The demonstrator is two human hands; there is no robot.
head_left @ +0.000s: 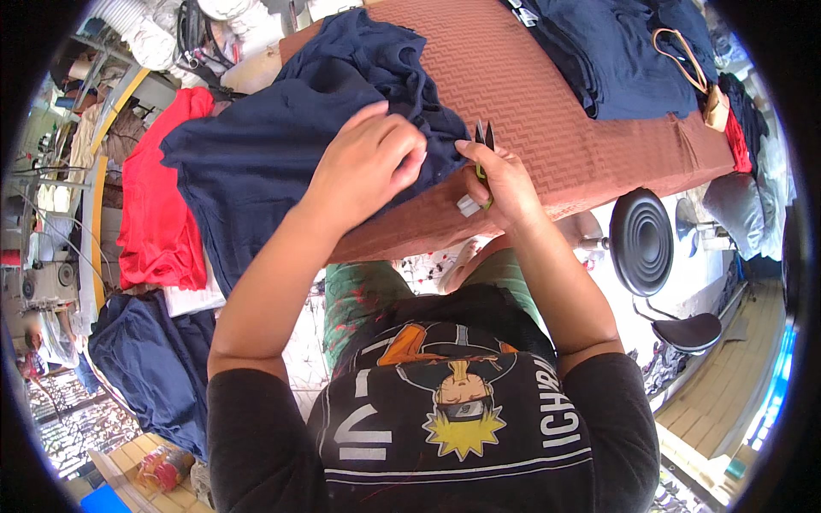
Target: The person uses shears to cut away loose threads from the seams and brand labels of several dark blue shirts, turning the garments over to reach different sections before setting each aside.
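Observation:
A navy blue garment lies crumpled over the left part of the brown-covered table, and part of it hangs down the near side. Over its right part is my left hand, fingers curled in; whatever they may hold is hidden. My right hand is closed around small scissors with yellow-green handles. Their dark blades point away from me, slightly parted, beside the garment's right edge. A small white piece shows just below the right hand's fingers.
Folded navy cloth lies at the table's far right, with a tan strap on it. Red cloth and more navy fabric hang at left. A black round-backed chair stands at right.

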